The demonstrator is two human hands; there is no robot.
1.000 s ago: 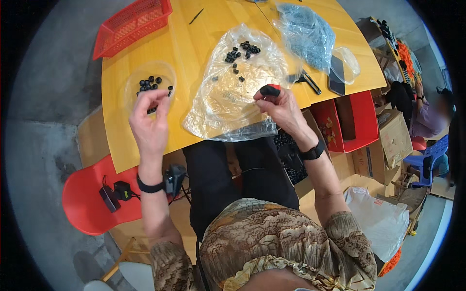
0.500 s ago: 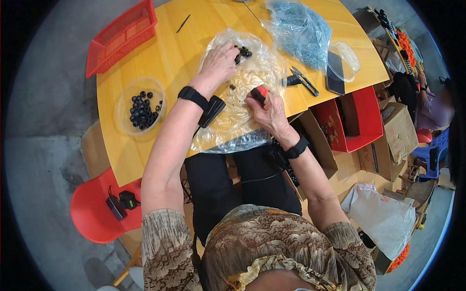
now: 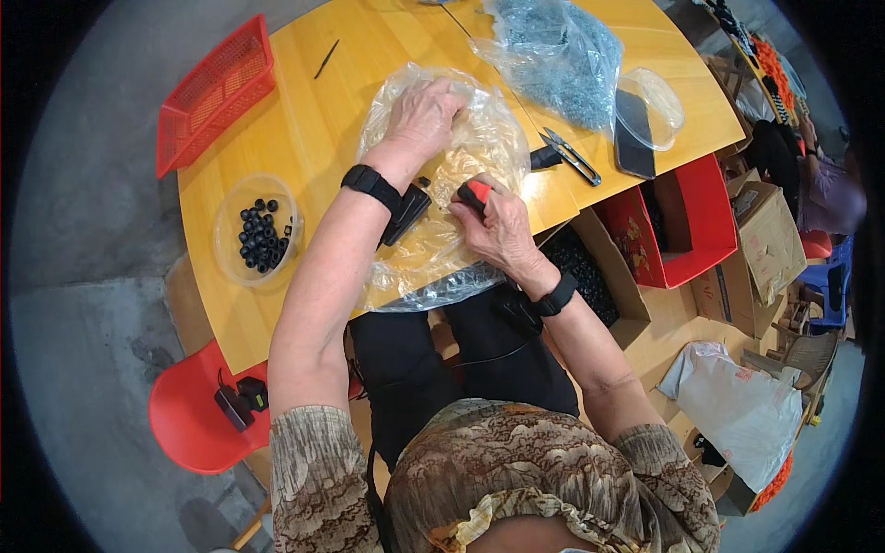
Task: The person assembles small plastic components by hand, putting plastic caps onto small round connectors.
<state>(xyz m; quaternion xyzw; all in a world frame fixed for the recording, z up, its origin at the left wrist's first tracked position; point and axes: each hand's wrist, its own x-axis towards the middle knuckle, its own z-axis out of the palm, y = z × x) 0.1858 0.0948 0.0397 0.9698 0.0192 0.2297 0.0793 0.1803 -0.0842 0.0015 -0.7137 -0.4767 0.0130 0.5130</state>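
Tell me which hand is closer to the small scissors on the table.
Right. The right hand sits just left of the scissors; the left hand rests farther off on the clear plastic bag.

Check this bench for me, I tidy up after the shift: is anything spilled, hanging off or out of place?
Nothing is spilled. The clear plastic bag under both hands droops over the table's near edge. The black beads stay inside their clear bowl, and the snips lie flat beside the bag.

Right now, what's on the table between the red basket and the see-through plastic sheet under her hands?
In the head view, a thin dark stick lies on the yellow table between the red basket and the clear plastic sheet.
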